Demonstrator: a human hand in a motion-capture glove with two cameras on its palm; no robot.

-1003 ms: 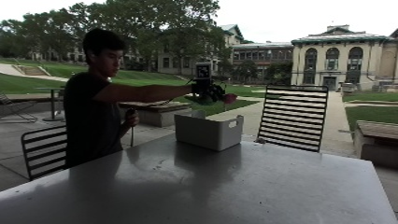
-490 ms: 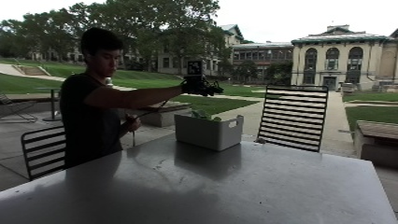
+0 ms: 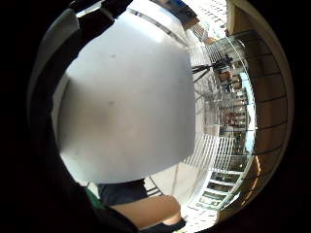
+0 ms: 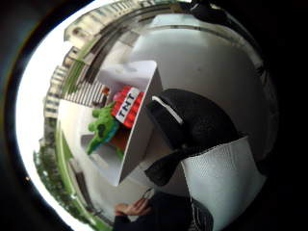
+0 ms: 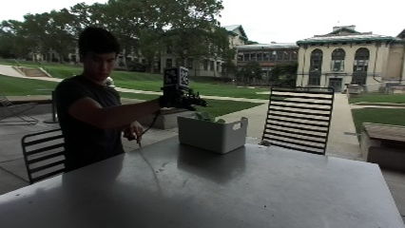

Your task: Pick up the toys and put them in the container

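Outside view: gloved right hand (image 5: 179,99) raised above near edge of white container (image 5: 212,133) on grey table (image 5: 253,185); nothing seen in hand, finger state not discernible. Green toy (image 5: 206,116) pokes above rim.

Thumb-side palm view: container (image 4: 139,125) holds red TNT block (image 4: 128,107) beside green toy (image 4: 102,127), both inside.

Little-finger-side palm view: table surface only.

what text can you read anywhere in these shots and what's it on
"TNT": on the white band of the red block toy, lying in the white container beside the green dinosaur toy.
No other readable text: none shows on the container's outside, the table or the far buildings.
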